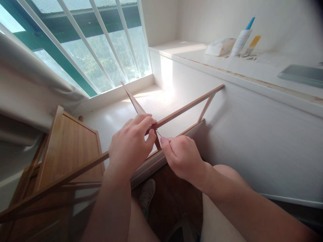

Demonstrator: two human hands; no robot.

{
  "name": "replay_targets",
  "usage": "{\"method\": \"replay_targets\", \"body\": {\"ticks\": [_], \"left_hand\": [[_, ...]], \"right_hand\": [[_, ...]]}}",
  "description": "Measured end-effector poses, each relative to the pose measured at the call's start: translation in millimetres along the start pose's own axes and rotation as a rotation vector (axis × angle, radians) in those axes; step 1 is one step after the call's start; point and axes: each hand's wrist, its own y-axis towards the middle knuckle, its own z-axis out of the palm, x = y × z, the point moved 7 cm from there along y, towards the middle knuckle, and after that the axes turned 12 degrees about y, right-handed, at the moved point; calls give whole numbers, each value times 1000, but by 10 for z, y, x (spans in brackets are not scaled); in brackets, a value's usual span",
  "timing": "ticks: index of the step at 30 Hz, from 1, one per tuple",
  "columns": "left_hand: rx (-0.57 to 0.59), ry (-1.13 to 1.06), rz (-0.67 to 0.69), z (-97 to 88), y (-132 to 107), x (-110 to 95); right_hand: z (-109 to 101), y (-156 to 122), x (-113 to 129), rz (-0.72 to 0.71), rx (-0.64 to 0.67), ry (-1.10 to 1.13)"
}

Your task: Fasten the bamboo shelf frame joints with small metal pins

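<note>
A slim wooden frame (190, 107) stands on edge in front of me, its long rails running from lower left to upper right. My left hand (132, 143) is closed round the upper rail, where a crosspiece (157, 143) and another wooden strip (132, 99) meet it. Just right of that joint, my right hand (181, 153) pinches a thin rod-like tool (158, 133). The tool's tip reaches a small dark spot on the joint, perhaps a screw or bolt. Most of the tool is hidden in my fingers, so its exact kind does not show.
Slatted wooden panels (72, 151) lean at the left beside a curtain (37, 74). On the white ledge (186, 50) at the right are a white tube with a blue nozzle (241, 42), a yellow-handled brush (253, 43), small metal pieces and a packet (220, 47). A barred window is behind.
</note>
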Motion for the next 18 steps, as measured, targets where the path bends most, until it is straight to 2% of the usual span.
{"method": "replay_targets", "body": {"ticks": [18], "left_hand": [[-8,5,5,18,-4,8]], "right_hand": [[-14,23,22,-37,-1,-131]]}}
